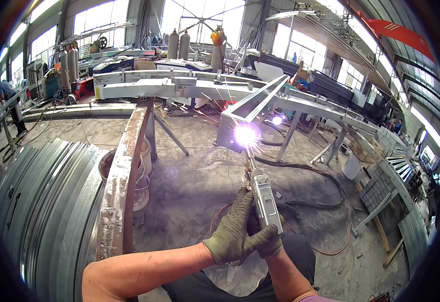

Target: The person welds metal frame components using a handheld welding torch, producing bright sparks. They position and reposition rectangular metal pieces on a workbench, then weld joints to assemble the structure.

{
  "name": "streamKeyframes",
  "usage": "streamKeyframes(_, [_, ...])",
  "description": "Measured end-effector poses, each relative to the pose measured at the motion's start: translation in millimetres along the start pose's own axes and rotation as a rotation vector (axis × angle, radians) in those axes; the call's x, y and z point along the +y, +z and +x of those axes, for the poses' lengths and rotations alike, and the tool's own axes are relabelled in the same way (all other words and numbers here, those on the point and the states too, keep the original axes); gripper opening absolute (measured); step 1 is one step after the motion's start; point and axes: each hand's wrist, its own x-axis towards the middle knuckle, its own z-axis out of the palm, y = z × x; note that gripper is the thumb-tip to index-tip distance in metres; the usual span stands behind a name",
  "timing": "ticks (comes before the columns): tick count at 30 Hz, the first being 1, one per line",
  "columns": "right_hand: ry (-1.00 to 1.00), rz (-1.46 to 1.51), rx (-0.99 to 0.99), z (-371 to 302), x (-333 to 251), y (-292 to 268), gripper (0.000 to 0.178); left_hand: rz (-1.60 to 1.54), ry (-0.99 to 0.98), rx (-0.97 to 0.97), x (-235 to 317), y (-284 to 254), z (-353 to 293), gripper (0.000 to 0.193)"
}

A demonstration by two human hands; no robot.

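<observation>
Both my hands wear dark green work gloves and are closed around a silver handheld welding torch (265,196). My left hand (230,231) wraps its side, with the thumb along the lower end. Mostly hidden behind it, my right hand (269,244) grips the torch from the right. The torch's nozzle points away from me at a metal beam (227,132). A bright white-violet glare with flying sparks (246,135) burns where the tip meets the beam's end and hides the joint. Long flat metal arms (257,103) stretch from that end toward the upper right.
A rusty steel rail (122,176) runs along my left, beside stacked metal profiles (49,201) and a bucket (140,194). Black hose (325,201) and red cable curl across the floor at right. Gas cylinders (183,46) stand far back; a person (13,103) is at far left.
</observation>
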Motion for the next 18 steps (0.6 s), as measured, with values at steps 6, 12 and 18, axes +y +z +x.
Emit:
streamKeyframes(6, [0.002,-0.001,0.008,-1.0,0.5,-1.1,0.024,-0.01,-0.007,-0.01,-3.5,2.2,-0.4,0.088])
streamKeyframes(12, [0.003,-0.019,0.014,-1.6,2.5,-3.2,0.024,-0.024,-0.036,0.009,-2.1,4.4,-2.6,0.095])
streamKeyframes(18, [0.024,0.04,0.031,-2.6,-1.9,0.3,0.023,-0.037,-0.086,0.016,-5.5,6.6,-6.4,0.093])
